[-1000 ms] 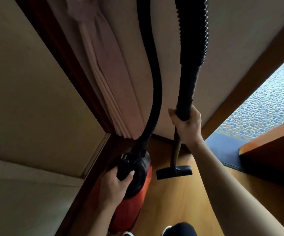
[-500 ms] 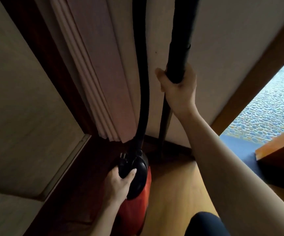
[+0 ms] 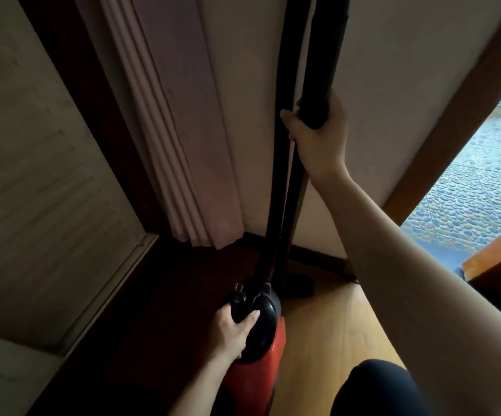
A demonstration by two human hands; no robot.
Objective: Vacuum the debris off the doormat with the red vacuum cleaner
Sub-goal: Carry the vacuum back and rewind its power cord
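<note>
The red vacuum cleaner point(image 3: 261, 364) stands on the floor at bottom centre, with a black top and carry handle. My left hand point(image 3: 232, 328) grips that handle. A black hose point(image 3: 276, 187) rises from the top and runs out of view above. My right hand point(image 3: 318, 130) grips the black wand point(image 3: 322, 55), held nearly upright against the wall. The wand's floor nozzle point(image 3: 298, 285) rests on the floor by the baseboard, just behind the cleaner. A dark strip of doormat point(image 3: 459, 273) shows only at the right edge, mostly hidden by my forearm.
A pale wall point(image 3: 408, 85) stands directly ahead with a folded pink curtain point(image 3: 183, 130) hanging to its left. A dark wooden frame and panelled surface point(image 3: 33, 175) fill the left. At right are an orange wooden door edge point(image 3: 495, 250) and a pebbled outdoor floor point(image 3: 477, 187).
The wand has swung from tilted to nearly upright against the wall, and its nozzle has dropped to the floor. My right hand has risen in view. My left hand keeps its grip on the handle.
</note>
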